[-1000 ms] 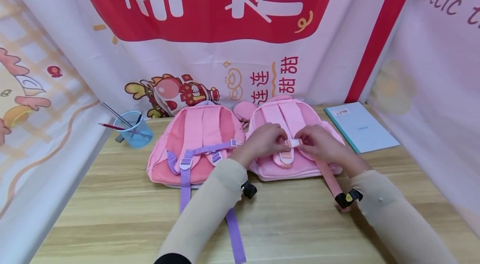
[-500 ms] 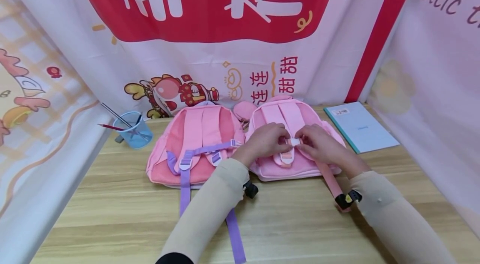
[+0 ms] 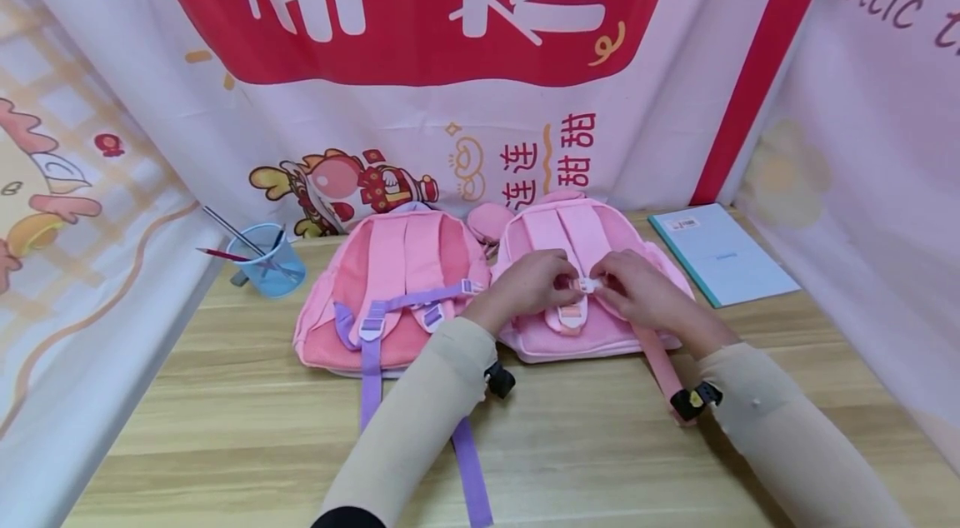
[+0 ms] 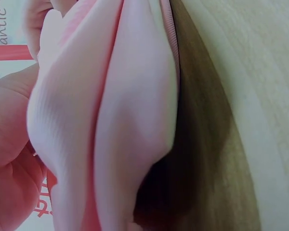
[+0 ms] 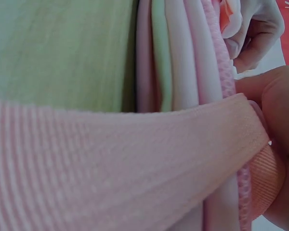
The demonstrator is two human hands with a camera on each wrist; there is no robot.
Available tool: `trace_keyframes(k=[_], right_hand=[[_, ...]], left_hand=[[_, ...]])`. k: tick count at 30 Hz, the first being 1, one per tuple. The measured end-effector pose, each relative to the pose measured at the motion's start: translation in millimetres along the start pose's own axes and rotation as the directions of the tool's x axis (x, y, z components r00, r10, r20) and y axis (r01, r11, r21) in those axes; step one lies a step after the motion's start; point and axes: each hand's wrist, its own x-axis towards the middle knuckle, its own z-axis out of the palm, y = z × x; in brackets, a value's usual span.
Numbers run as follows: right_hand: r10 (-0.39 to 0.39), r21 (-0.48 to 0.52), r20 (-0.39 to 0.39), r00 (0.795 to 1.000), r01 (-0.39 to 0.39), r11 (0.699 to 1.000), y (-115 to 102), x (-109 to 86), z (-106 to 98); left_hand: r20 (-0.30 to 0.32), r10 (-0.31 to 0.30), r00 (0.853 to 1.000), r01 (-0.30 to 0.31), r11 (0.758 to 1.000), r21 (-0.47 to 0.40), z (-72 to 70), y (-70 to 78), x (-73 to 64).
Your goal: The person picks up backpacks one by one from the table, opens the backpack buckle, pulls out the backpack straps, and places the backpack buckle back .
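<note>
A pink backpack [image 3: 540,345] lies strap side up at the back of the table. Over its middle, both hands pinch the white plastic buckle [image 3: 587,285] of its chest strap. My left hand [image 3: 534,282] has the left half between thumb and fingers, and my right hand [image 3: 641,291] has the right half. The prongs show between the two halves. Below the buckle sits a white strap adjuster [image 3: 572,316]. A salmon webbing strap [image 3: 662,366] hangs from the right side, and this webbing [image 5: 111,159] fills much of the right wrist view. The backpack's folds hide the left fingertips in the left wrist view.
A second pink backpack [image 3: 386,261] with purple straps [image 3: 470,470] lies close on the left. Beyond it stands a blue pen cup [image 3: 273,278] with pens. A light blue notebook [image 3: 723,257] lies at the back right. Printed cloth [image 3: 660,153] walls the table.
The white buckle halves have drawn slightly apart, and prongs show where the buckle looked closed before. Both hands stay at nearly the same place. The loose salmon strap shifted a little to the left.
</note>
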Motion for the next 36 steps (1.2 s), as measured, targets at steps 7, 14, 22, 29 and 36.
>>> trace_keyframes(k=[7, 14, 22, 29, 36], right_hand=[[0.0, 0.014, 0.039, 0.999, 0.0, 1.0, -2.7, 1.5, -1.5], [0.008, 0.008, 0.034, 0.999, -0.008, 1.0, -5.0, 0.5, -3.4], [-0.007, 0.031, 0.023, 1.0, 0.006, 1.0, -4.0, 0.5, -2.2], [0.004, 0.034, -0.007, 1.0, -0.004, 0.999, -1.5, 2.0, -1.4], [-0.001, 0.034, -0.017, 1.0, 0.002, 0.999, 2.7, -1.9, -4.4]], left_hand=[[0.001, 0.0, 1.0, 0.0, 1.0, -0.006, -0.1, -0.1, -1.4], [-0.008, -0.002, 1.0, 0.002, 1.0, -0.003, -0.5, -0.3, -1.6], [-0.009, -0.014, 1.0, 0.014, 1.0, -0.017, 0.2, 0.2, -4.0], [-0.019, -0.019, 1.0, 0.018, 0.999, -0.045, -2.9, 0.9, -6.3], [-0.012, -0.009, 1.0, 0.009, 0.999, -0.047, -3.6, 1.1, -6.9]])
